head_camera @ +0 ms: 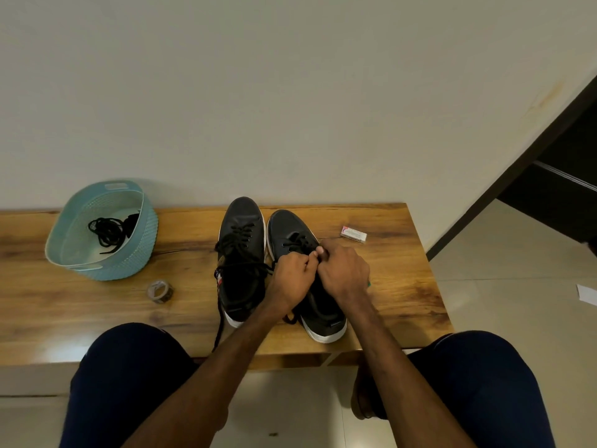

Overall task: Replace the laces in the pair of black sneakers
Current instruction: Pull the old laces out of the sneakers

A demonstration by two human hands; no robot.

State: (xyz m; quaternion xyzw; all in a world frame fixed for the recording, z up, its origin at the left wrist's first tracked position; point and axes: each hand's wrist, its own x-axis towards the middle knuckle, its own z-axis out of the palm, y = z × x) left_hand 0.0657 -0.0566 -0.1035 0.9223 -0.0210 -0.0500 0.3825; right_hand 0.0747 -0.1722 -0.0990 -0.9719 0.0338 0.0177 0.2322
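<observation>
Left of frame: teal basket (142, 247) is sitting on the counter (387, 286), holding loose black laces (106, 231). Tape roll (160, 291) is lying below it. Centre: near-left sneaker (240, 253) is looking fully laced, ends trailing untied. Neighbouring sneaker (287, 224) is showing lace (298, 242) at toe-end eyelets only, so roughly half is remaining. Left hand (292, 274) and right hand (344, 270), fingers curled, are pinching that lace over its tongue. Small carton (353, 234) is lying right.

No wording can be read anywhere here. The small white box (354, 234) at the far right of the wooden bench (397, 286) carries coloured print too blurred to make out. The coloured tag (219, 280) on the left sneaker (241, 226) is too small to tell.
</observation>
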